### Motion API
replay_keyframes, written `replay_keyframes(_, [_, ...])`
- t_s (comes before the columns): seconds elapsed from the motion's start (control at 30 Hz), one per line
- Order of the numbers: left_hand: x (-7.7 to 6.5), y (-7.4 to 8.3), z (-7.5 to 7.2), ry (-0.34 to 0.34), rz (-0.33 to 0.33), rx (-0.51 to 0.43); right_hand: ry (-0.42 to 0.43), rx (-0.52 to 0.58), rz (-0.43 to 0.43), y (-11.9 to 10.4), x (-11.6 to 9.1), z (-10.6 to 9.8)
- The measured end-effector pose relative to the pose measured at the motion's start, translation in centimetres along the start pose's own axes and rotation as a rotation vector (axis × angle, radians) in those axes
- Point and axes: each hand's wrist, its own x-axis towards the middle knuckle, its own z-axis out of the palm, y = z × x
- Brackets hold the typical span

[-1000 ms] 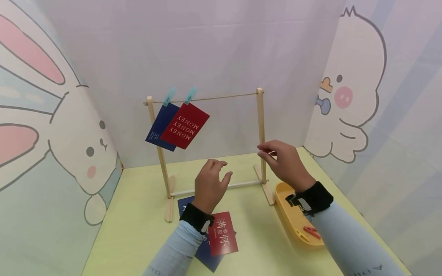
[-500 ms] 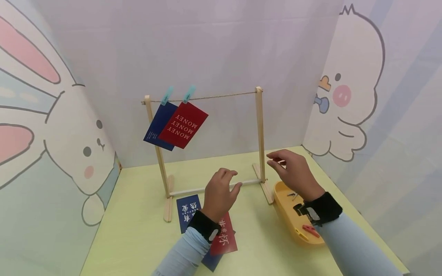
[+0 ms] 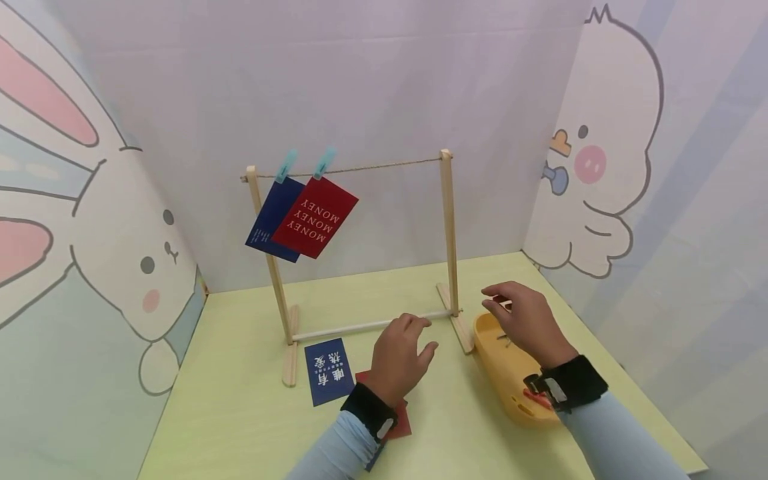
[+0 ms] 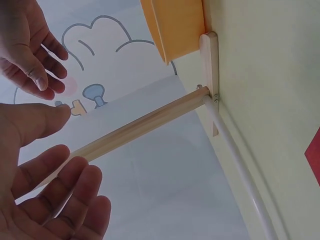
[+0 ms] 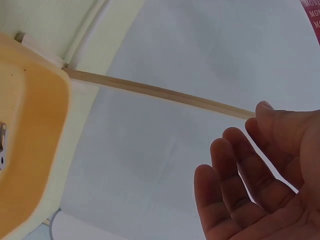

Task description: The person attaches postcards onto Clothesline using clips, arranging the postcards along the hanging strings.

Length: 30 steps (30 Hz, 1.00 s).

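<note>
My left hand point(image 3: 399, 360) hovers over the cards on the table, fingers relaxed and holding nothing. Partly hidden below it lie a red card point(image 3: 399, 425) and a bit of a blue card; another blue card point(image 3: 329, 371) with white characters lies to its left. My right hand point(image 3: 525, 320) hangs over the yellow tray point(image 3: 504, 383), its fingers loosely bent with nothing in them, as the right wrist view also shows. On the rack's string point(image 3: 384, 165), two light-blue clothespins point(image 3: 324, 163) hold a blue card point(image 3: 273, 223) and a red MONEY card point(image 3: 315, 217), which overlap.
The wooden rack has a left post point(image 3: 279, 293), a right post point(image 3: 450, 233) and a white bottom bar point(image 3: 348, 331). In the tray lie a red clothespin point(image 3: 537, 399) and a small metal item point(image 3: 505, 339). Cartoon-printed walls surround the table.
Both hands have moved down and to the right, the right one from beside the right post to over the tray. The left blue card on the table has come into fuller view.
</note>
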Motion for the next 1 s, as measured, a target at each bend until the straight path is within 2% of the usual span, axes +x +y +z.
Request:
replay_keyframes(0.17, [-0.9,0.2,0.8,-0.032,0.004,-0.020,-0.031,-0.025,0.063,1.1,-1.2,0.3])
replay_keyframes(0.4, [-1.9,0.6,1.8,-0.078,0.015,-0.001,-0.055,-0.049,0.119,2.8,-2.4,0.7])
replay_keyframes(0.67, [-2.9,1.2,3.0,-0.116,0.056,0.006,-0.122,-0.105,0.231,4.2,-3.7,1.0])
replay_keyframes(0.87, [-3.3,1.6,3.5,-0.117,0.073,-0.002,-0.170,-0.135,0.275,5.3,-4.7,1.0])
replay_keyframes(1.0, [-3.5,2.1,3.9,-0.144,0.081,-0.004,-0.195,-0.140,0.298,6.1,-5.3,1.3])
